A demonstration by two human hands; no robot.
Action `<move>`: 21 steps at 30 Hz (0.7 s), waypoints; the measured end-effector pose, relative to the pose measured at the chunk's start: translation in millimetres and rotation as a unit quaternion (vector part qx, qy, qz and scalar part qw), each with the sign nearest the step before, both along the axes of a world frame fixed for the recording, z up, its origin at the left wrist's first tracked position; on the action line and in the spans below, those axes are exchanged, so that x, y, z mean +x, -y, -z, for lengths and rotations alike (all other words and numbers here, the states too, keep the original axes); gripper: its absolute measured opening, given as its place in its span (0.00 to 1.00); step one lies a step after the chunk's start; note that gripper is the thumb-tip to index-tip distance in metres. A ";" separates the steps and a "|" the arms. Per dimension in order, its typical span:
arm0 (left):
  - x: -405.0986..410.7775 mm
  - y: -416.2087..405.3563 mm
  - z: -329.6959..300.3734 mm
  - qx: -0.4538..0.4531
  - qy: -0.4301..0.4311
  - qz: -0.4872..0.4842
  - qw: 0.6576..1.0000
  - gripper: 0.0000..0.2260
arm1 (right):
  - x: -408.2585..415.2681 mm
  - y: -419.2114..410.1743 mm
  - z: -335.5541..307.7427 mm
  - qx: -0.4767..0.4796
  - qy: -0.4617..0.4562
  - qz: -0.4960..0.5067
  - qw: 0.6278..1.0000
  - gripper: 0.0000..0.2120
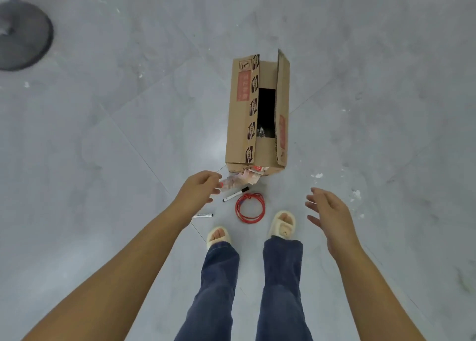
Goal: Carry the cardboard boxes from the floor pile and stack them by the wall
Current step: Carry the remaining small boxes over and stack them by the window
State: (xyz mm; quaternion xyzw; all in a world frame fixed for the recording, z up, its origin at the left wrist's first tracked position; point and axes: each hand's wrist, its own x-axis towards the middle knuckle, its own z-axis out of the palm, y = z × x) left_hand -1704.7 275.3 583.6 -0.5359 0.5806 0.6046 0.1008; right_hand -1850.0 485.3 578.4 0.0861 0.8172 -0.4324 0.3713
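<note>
While both arms reach down, left hand (198,187) loosely curled and empty, right hand (329,212) spread open, cardboard box (243,124) on grey floor (103,134), flaps ajar, red cable coil (250,207) near feet.

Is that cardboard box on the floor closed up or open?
Open. The cardboard box has one flap standing up, and a dark gap shows between its top flaps.

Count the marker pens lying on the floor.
2. One marker pen lies just ahead of the red cable coil, near the cardboard box. The other marker pen lies beside the left forearm. More may be hidden.
</note>
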 end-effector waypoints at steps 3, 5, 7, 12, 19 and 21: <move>-30.2 7.2 83.9 0.023 0.036 -0.039 0.998 0.09 | -39.4 23.2 89.4 0.037 0.016 -0.002 0.999 0.19; -44.3 9.0 122.3 0.022 0.045 -0.070 0.996 0.12 | -59.7 38.5 128.8 0.044 0.035 -0.004 0.998 0.25; -63.3 12.1 168.5 0.017 0.062 -0.109 0.992 0.21 | -80.3 52.7 175.3 0.042 0.055 -0.032 0.997 0.30; -95.5 21.2 258.5 0.045 0.015 -0.167 0.985 0.32 | -106.8 74.4 260.7 -0.009 0.111 -0.091 0.990 0.45; -91.1 28.9 303.6 0.037 -0.048 -0.172 0.983 0.23 | -99.9 84.1 300.1 -0.074 0.121 -0.130 0.981 0.23; -94.2 26.5 299.2 0.038 -0.055 -0.173 0.983 0.15 | -100.1 83.9 297.4 -0.077 0.128 -0.103 0.983 0.20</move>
